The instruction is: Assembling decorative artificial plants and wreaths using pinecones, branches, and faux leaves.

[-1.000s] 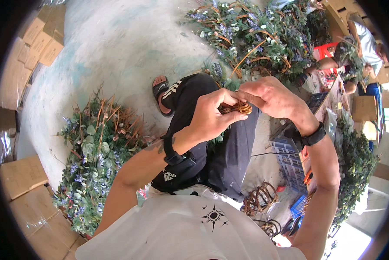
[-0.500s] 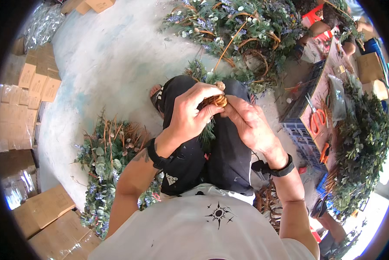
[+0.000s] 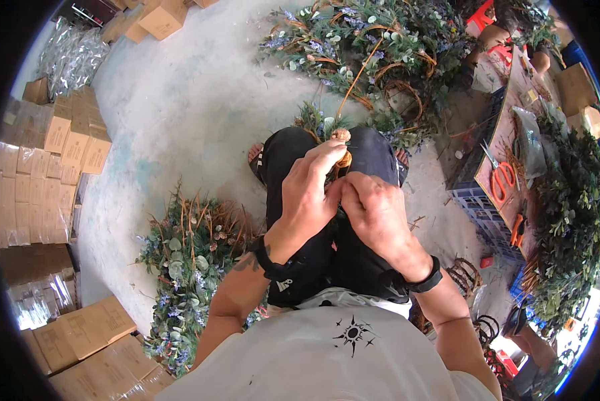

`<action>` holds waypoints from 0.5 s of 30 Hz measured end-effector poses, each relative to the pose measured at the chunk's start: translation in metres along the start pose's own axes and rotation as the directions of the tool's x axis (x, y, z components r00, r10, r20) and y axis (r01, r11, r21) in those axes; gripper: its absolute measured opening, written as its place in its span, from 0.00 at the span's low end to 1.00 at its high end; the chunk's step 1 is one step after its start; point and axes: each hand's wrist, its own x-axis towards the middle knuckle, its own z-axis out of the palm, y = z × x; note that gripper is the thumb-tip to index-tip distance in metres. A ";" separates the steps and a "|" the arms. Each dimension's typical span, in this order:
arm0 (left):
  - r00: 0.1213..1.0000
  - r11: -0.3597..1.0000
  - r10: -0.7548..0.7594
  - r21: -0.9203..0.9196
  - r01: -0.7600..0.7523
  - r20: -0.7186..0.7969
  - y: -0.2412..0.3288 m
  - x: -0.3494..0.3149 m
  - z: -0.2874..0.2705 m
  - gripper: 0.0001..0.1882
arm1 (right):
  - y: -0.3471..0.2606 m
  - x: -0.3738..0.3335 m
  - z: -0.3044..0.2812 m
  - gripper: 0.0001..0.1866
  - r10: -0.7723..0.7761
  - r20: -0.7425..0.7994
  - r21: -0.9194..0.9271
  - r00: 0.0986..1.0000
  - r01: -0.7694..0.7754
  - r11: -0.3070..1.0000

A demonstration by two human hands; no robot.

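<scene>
Between my knees, my left hand (image 3: 305, 197) is closed around a bundle of brown vine stems (image 3: 344, 160), its thumb and forefinger pressed along it. A tan, knobbly piece like a small pinecone (image 3: 340, 135) sticks up just beyond the fingertips. My right hand (image 3: 380, 212) is closed in a pinch close against the left thumb, below the bundle; whatever it grips is hidden by the fingers. A sprig of green foliage (image 3: 311, 119) shows past my left knee, and a long brown stem (image 3: 350, 85) slants away beyond the bundle.
Leafy wreaths with blue flowers (image 3: 373, 40) lie ahead, more greenery (image 3: 186, 267) at my left. On the right, a board on blue crates (image 3: 477, 207) carries orange-handled scissors (image 3: 502, 180) and orange-handled pliers (image 3: 517, 230). Cardboard boxes (image 3: 79, 327) line the left. Another person's arm (image 3: 493, 35) reaches in.
My right hand has moved from beside the bundle to nearer me, pinching by the left thumb. The left hand has turned more upright, still on the bundle. The view has shifted slightly.
</scene>
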 end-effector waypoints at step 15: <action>0.992 0.996 0.070 -0.045 -0.075 -0.107 -0.008 0.003 -0.005 0.13 | 0.011 0.026 -0.027 0.10 -0.110 0.281 0.131 0.953 0.076 0.989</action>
